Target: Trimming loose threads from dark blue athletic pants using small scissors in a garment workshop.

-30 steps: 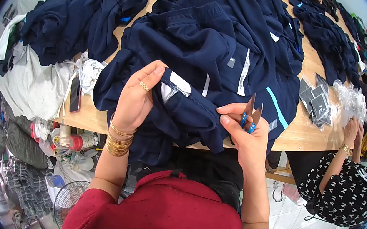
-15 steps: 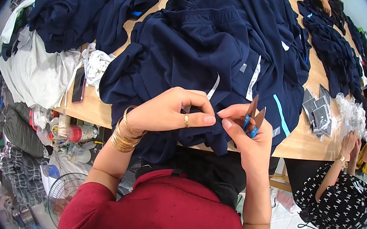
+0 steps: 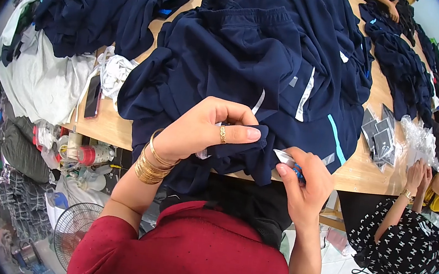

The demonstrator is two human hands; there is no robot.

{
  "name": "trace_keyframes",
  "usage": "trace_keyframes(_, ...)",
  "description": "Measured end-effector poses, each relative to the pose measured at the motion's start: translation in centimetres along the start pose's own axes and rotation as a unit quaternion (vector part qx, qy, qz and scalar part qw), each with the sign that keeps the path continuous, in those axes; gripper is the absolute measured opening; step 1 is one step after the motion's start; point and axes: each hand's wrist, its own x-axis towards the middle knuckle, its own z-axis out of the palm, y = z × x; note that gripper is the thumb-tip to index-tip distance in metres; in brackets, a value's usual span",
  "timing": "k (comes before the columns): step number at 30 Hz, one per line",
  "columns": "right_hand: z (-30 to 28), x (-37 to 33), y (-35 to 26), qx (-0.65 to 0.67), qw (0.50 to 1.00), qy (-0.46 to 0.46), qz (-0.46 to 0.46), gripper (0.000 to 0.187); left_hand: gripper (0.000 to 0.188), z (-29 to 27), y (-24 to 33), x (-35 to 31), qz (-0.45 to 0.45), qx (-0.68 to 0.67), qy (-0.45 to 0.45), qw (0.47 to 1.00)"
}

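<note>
Between the thumb and fingers of my left hand (image 3: 201,126) is pinched an edge of a navy garment (image 3: 255,137); bangles circle that wrist. My right hand (image 3: 309,186) is closed around blue-handled thread snips (image 3: 284,157), mostly hidden in the palm. Their blade tips point left toward the pinched edge, a small gap away from it. Beyond both hands spreads a heap of navy clothing, with elastic-waisted trousers (image 3: 242,41) on top. White strips (image 3: 305,95) and a light blue strip (image 3: 336,137) mark the cloth.
More navy garments lie at the far left (image 3: 98,10) and far right (image 3: 399,60) of the wooden table (image 3: 368,177). A phone (image 3: 93,97) rests beside white cloth (image 3: 117,74). Flat plastic packets (image 3: 380,134) sit at right, near another person's hands (image 3: 416,177). A fan (image 3: 72,231) stands lower left.
My right hand has drawn away to the right and turned the snips from pointing up to pointing left. My left hand still pinches the cloth, its edge now turned up more in view.
</note>
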Motion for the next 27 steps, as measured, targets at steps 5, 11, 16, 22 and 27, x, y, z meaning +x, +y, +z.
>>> trace_keyframes(5,0.29,0.06,0.42,-0.127,0.989,0.01,-0.081,0.021,0.014,0.2,-0.2,0.14,0.0,0.007,0.003,1.0)
trace_keyframes(11,0.43,0.05,0.35,-0.14,0.985,0.02,-0.094,0.021,0.015,0.22,-0.32,0.06,0.003,0.013,0.0,1.0)
trace_keyframes(16,0.35,0.08,0.33,-0.148,0.984,0.025,-0.099,0.022,0.015,0.34,-0.32,0.04,0.007,0.002,-0.004,1.0)
trace_keyframes(22,0.26,0.05,0.23,-0.133,0.986,0.029,-0.091,0.023,0.015,0.36,-0.18,0.02,-0.004,0.003,-0.007,1.0)
trace_keyframes(27,0.16,0.0,0.27,-0.135,0.986,0.024,-0.091,0.022,0.015,0.6,0.08,0.06,-0.003,0.003,-0.012,1.0)
